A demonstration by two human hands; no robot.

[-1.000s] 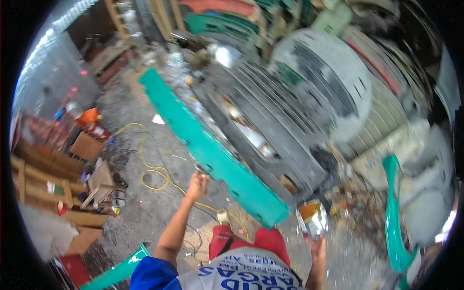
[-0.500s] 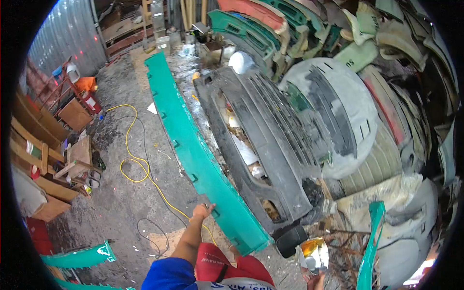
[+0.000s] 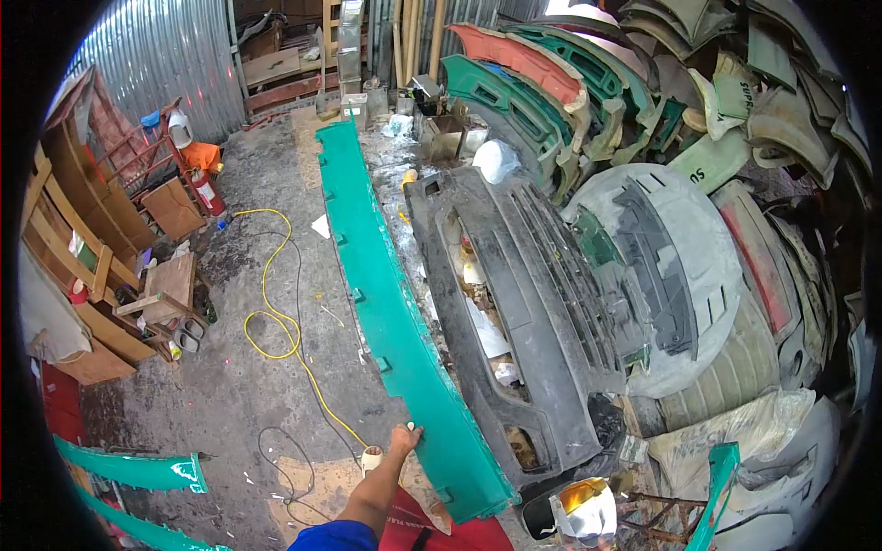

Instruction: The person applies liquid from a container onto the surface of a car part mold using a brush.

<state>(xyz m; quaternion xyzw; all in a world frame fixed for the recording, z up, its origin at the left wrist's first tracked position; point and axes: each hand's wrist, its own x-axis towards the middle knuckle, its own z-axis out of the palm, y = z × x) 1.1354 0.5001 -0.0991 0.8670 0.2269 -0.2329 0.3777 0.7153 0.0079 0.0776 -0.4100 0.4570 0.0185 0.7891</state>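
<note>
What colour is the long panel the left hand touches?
The long panel is green, clearest in the head view.

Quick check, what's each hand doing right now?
Left hand: closed on the near edge of the long green panel.
Right hand: not clearly visible at the bottom of the picture; its grip cannot be told.

On the left of the long green panel [image 3: 390, 308], we have a broad stretch of floor [image 3: 220, 404] to pass over, as far as the small wooden bench [image 3: 170, 283]; a yellow cable [image 3: 265, 275] loops across it (low, but underfoot). On the panel's other side, we get only a narrow gap before the dark bumper [image 3: 528, 321]. Beyond that, the pale bumper [image 3: 712, 225] crowds in, and the shiny container [image 3: 593, 510] blocks the near end.
</note>
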